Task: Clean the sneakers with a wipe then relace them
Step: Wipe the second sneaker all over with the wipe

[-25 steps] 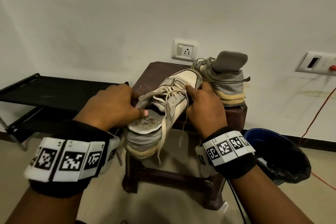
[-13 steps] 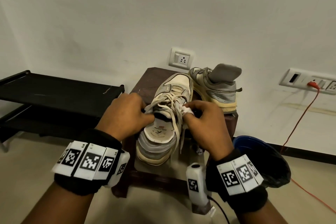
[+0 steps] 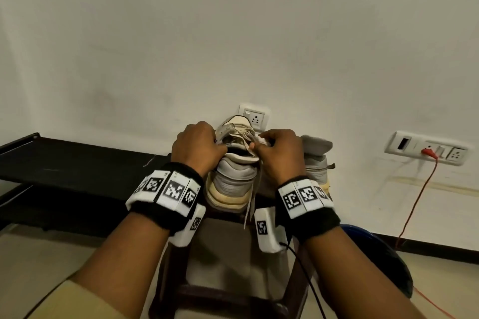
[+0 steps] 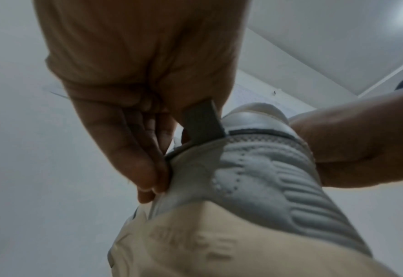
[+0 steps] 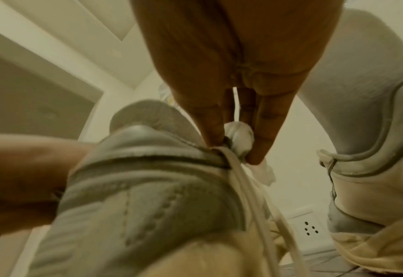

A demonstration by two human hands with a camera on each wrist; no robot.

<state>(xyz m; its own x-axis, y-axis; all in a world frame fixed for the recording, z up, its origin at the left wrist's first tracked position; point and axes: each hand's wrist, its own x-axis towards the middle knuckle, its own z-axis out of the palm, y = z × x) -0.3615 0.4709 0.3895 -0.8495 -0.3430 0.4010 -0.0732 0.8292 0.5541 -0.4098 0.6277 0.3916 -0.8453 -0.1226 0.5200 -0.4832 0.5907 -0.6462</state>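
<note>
Head view, second sneaker (image 3: 315, 163) beside right hand (image 3: 281, 153), stool (image 3: 261, 300) beneath

A black rack (image 3: 64, 163) is seen far left, a wall socket (image 3: 255, 118) far centre, a switch panel (image 3: 425, 147) with red cord (image 3: 414, 204) right.

Left hand (image 4: 134, 105) grips the sneaker (image 4: 255, 187) collar, apparently pinching it.

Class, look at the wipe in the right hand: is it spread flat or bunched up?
Bunched up: the wipe is a small crumpled wad pinched in the right hand.
</note>
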